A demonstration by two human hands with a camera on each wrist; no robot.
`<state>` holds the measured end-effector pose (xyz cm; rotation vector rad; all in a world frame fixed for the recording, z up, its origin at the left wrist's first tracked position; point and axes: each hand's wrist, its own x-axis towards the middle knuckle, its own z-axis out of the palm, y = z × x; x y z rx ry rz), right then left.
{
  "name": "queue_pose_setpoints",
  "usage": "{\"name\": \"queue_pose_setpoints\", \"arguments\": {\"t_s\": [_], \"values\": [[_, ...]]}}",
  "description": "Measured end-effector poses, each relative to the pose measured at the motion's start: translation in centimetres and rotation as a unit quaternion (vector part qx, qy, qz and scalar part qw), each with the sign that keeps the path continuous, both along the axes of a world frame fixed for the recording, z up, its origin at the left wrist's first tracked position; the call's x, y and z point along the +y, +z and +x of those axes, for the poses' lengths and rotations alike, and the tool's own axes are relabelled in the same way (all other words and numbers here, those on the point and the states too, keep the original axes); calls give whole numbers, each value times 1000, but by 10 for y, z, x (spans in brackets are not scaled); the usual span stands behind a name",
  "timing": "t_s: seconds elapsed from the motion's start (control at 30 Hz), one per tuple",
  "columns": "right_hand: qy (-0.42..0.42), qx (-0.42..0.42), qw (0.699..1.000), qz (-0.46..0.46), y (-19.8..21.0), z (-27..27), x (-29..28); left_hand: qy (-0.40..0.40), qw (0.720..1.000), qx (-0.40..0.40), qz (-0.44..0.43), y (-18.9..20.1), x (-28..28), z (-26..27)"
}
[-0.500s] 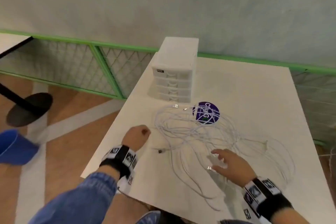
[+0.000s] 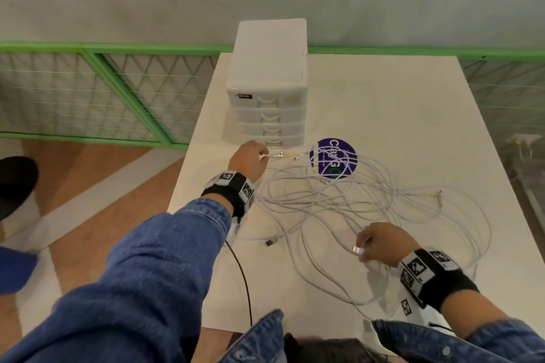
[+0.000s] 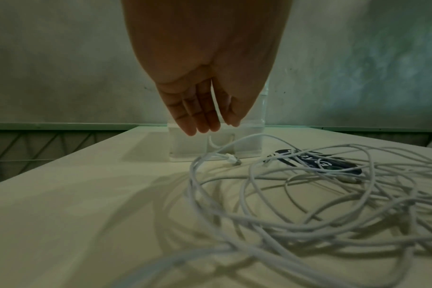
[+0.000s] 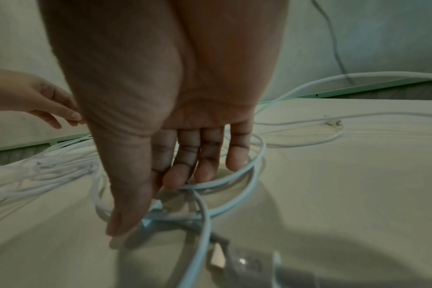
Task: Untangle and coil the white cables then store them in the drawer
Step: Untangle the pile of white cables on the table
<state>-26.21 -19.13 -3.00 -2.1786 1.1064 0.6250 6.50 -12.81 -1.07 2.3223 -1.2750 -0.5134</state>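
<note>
Several white cables (image 2: 339,203) lie tangled on the white table (image 2: 398,115), partly over a purple round sticker (image 2: 333,158). A white drawer unit (image 2: 268,74) stands at the far left of the table with its drawers closed. My left hand (image 2: 264,156) is just in front of the unit. In the left wrist view a cable strand (image 3: 216,109) runs between the thumb and fingers of my left hand (image 3: 222,124), close behind a plug (image 2: 280,154). My right hand (image 2: 364,244) pinches another cable's USB plug (image 2: 356,250) near the front. Its fingertips (image 4: 175,181) touch the loops (image 4: 234,175).
A loose dark plug (image 2: 269,242) lies near the table's left front. The table's left edge drops to a wooden floor. A green mesh railing (image 2: 118,47) runs behind. A thin black lead (image 2: 244,280) hangs from my left wrist.
My left hand has reached forward from the table's left front to the cable end by the drawer unit. My right hand's fingers have closed on the USB plug.
</note>
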Motion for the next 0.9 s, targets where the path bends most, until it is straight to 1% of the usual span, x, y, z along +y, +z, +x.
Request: {"name": "queue_pose_setpoints", "arguments": {"t_s": [0.03, 0.1, 0.17, 0.2, 0.27, 0.37, 0.43, 0.5, 0.53, 0.6, 0.67, 0.7, 0.73, 0.8, 0.9], "values": [[-5, -5, 1000, -4, 0, 1, 0, -8, 1000, -4, 17, -1, -7, 1], [-13, -15, 1000, -15, 1, 2, 2, -9, 997, 5, 82, -2, -20, 2], [-10, -18, 1000, -24, 5, 2, 8, 7, 990, 35, 136, -6, -29, 5], [-10, -18, 999, -32, 8, 1, 12, 12, 988, 49, 146, -7, -33, 7], [-26, -38, 998, -49, 11, -2, 17, 19, 985, 69, 157, -13, -40, 13], [-82, -93, 992, -33, 11, -14, 18, 52, 980, 99, 162, -20, -44, 18], [-118, -130, 983, -58, 10, -23, 16, 66, 980, 110, 155, -21, -43, 20], [-144, -156, 974, -85, 10, -29, 15, 68, 981, 101, 150, -19, -40, 21], [-155, -161, 972, -78, 11, -31, 15, 75, 983, 92, 137, -16, -38, 21], [-154, -161, 974, -44, 12, -33, 15, 93, 989, 76, 85, -8, -33, 21], [-107, -145, 983, -33, 11, -33, 16, 100, 992, 73, 11, 0, -25, 21], [-76, -131, 988, -35, 8, -33, 16, 101, 991, 84, -28, 5, -21, 20], [-53, -114, 991, -39, 5, -33, 16, 103, 987, 108, -65, 10, -17, 19], [-30, -84, 995, -39, 1, -32, 17, 107, 973, 166, -120, 23, -11, 12], [-13, -71, 997, -41, -2, -32, 16, 125, 945, 256, -160, 43, -3, 1]]}}
